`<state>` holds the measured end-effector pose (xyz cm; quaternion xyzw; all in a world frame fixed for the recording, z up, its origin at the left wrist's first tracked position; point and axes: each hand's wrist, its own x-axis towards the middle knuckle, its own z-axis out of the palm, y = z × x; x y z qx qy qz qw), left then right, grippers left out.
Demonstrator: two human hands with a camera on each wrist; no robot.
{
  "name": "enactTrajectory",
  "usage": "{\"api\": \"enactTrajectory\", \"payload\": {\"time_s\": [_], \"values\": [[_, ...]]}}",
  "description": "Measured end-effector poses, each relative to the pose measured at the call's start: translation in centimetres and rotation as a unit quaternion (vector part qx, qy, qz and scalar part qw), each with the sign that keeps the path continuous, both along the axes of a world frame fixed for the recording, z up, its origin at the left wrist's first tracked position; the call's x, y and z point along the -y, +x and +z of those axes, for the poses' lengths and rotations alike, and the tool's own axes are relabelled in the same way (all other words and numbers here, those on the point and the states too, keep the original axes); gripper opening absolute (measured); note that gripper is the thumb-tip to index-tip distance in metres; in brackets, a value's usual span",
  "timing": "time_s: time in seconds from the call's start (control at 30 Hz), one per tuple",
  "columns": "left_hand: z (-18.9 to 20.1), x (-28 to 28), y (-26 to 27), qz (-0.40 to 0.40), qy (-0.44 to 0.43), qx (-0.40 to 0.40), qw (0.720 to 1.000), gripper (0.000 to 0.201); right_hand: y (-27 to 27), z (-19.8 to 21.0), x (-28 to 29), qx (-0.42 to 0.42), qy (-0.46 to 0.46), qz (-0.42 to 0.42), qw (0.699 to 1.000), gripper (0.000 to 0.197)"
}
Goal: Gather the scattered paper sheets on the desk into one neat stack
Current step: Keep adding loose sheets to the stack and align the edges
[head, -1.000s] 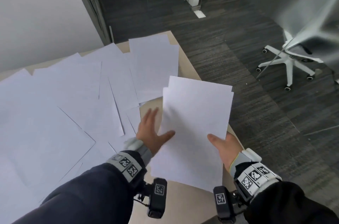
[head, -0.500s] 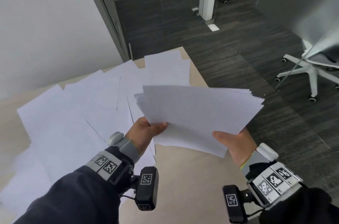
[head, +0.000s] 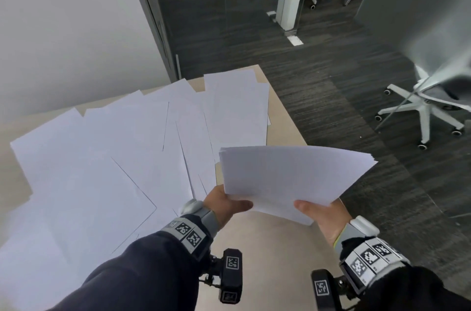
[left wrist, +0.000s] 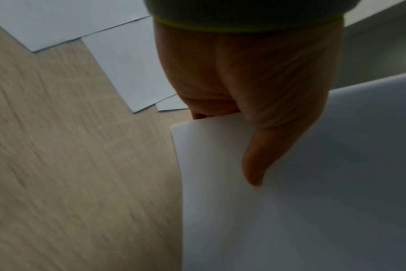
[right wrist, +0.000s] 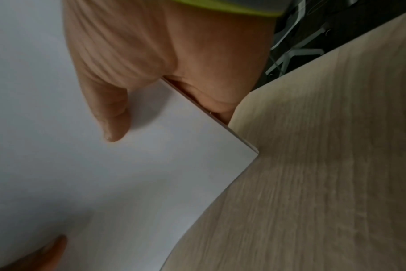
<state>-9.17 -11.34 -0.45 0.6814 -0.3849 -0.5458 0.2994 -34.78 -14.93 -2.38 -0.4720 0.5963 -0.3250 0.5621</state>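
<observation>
A gathered bundle of white sheets hangs in the air above the desk's right part, held by both hands. My left hand pinches its near left corner, thumb on top, the fingers hidden beneath. My right hand pinches the near right corner in the same way, thumb on top. The bundle bows slightly between the hands, and its far edges are fanned unevenly. Several loose white sheets lie spread and overlapping across the left and far parts of the light wood desk.
The desk's right edge runs diagonally beside dark carpet. A white office chair stands on the floor at the right. A white wall backs the desk. Someone's legs and another chair show far off beyond a glass partition.
The bundle has been lifted off the desk and turned from lengthwise to crosswise. My left hand went from lying flat on it to pinching its corner. Its edges look more even now.
</observation>
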Motion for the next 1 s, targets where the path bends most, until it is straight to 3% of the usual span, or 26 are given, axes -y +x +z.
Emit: {"api": "enactTrajectory", "payload": {"time_s": [0.07,0.23,0.47,0.7,0.8,0.87,0.93,1.0], "values": [[-0.3,0.0,-0.1,0.0,-0.007,0.028,1.0,0.028,-0.3,-0.4,0.3,-0.012,0.034,0.007,0.999,0.06],[-0.7,-0.9,1.0,0.001,-0.022,0.038,0.999,0.023,0.9,0.0,-0.9,-0.029,-0.004,-0.047,0.998,0.035],[-1.0,-1.4,3.1,-0.103,0.04,0.07,0.991,0.027,2.7,1.2,-1.1,-0.053,0.066,-0.035,0.996,0.016],[-1.1,-1.5,5.8,-0.174,0.054,0.131,0.975,0.011,4.4,0.8,-1.8,-0.069,0.122,0.024,0.99,0.019],[-1.5,-1.6,7.0,-0.201,0.062,0.141,0.967,0.016,5.9,-0.1,-2.1,-0.089,0.123,0.017,0.988,0.013],[-2.0,-1.6,8.8,-0.191,0.051,0.167,0.966,0.024,6.6,-0.9,-2.3,-0.107,0.124,0.011,0.986,0.01],[-2.5,-1.6,11.3,-0.126,0.02,0.211,0.969,0.027,7.1,-1.3,-2.2,-0.122,0.13,0.001,0.984,0.007],[-3.2,-1.5,14.2,-0.071,-0.002,0.29,0.954,0.03,7.5,-1.6,-2.0,-0.134,0.134,0.0,0.982,0.009]]}}
